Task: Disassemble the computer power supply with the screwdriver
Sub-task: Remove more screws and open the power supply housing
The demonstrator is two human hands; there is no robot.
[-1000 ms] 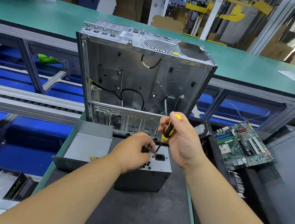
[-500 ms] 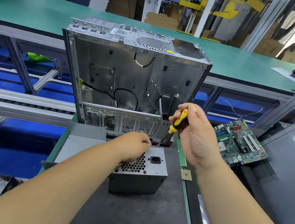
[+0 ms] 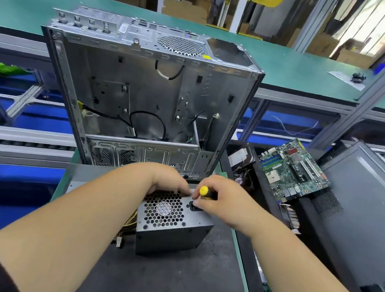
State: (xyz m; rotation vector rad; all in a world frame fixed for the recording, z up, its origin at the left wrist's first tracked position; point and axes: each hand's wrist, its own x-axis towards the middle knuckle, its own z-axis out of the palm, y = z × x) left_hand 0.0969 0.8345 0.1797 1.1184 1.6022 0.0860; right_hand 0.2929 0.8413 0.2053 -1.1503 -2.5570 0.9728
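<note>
Screwdriver (image 3: 206, 192) work is the step now. The right hand (image 3: 222, 202) grips the yellow handle, with the tip hidden under the fingers. The gray power box (image 3: 173, 225) sits on the dark mat (image 3: 171, 282), right below both hands. The left hand (image 3: 166, 179) rests on the box's far edge; I cannot tell how its fingers curl. To do it well, I think: press the box down hard, keep the tool straight, turn slowly so it does not slip.

My table (image 3: 171, 285) has a dark top with a green edge. The power supply (image 3: 172, 230) sits mid-table; the open computer case (image 3: 144, 97) stands at the far edge.
</note>
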